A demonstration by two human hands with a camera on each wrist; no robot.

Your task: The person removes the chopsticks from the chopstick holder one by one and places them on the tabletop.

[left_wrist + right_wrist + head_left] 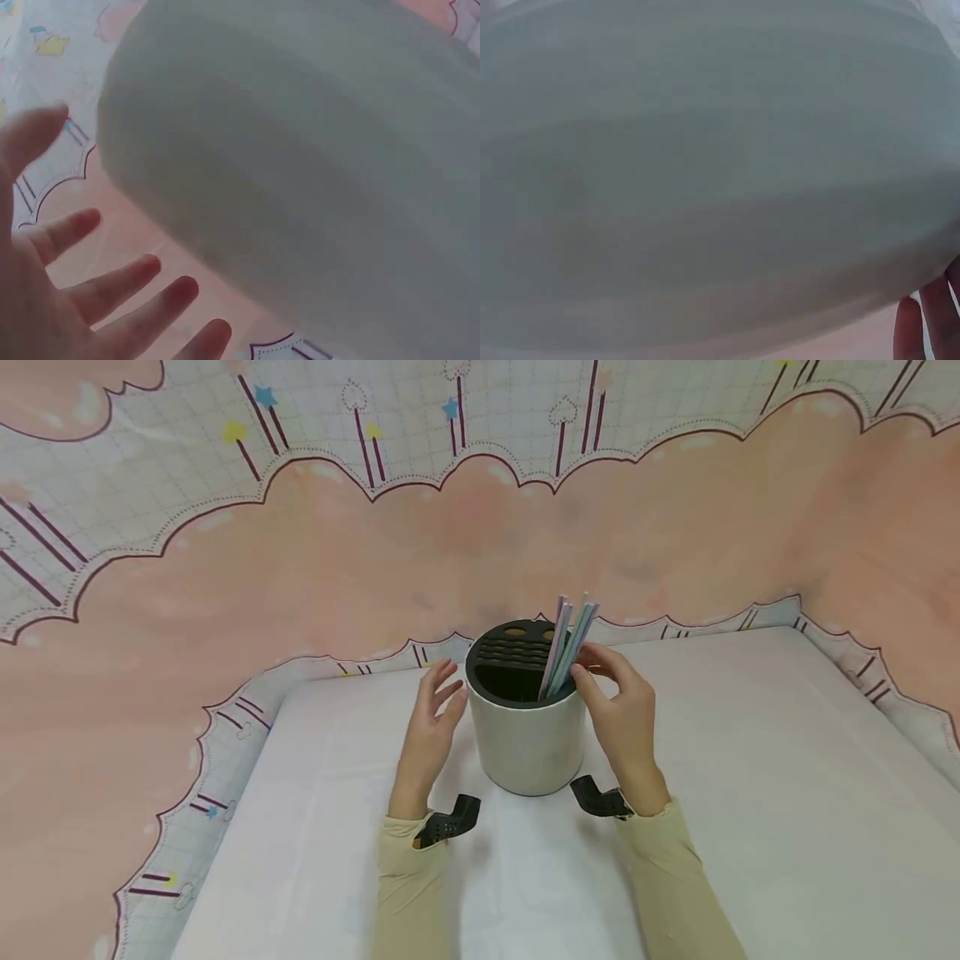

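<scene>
A round white pen holder with a black slotted top stands upright on the white table. Several slim pastel sticks lean to the right in its large front opening; their exact kind is unclear. My left hand is beside the holder's left side, its fingers spread and holding nothing. On the other side, my right hand is at the right rim, thumb and fingers bent loosely close by the sticks. Some right fingers show at the holder's edge in the right wrist view; whether they touch it cannot be told.
The white table surface extends on both sides of the holder. Behind it rises a peach and white patterned cloth, which also shows along the table's left and right edges. A black wrist mount is strapped to each sleeve.
</scene>
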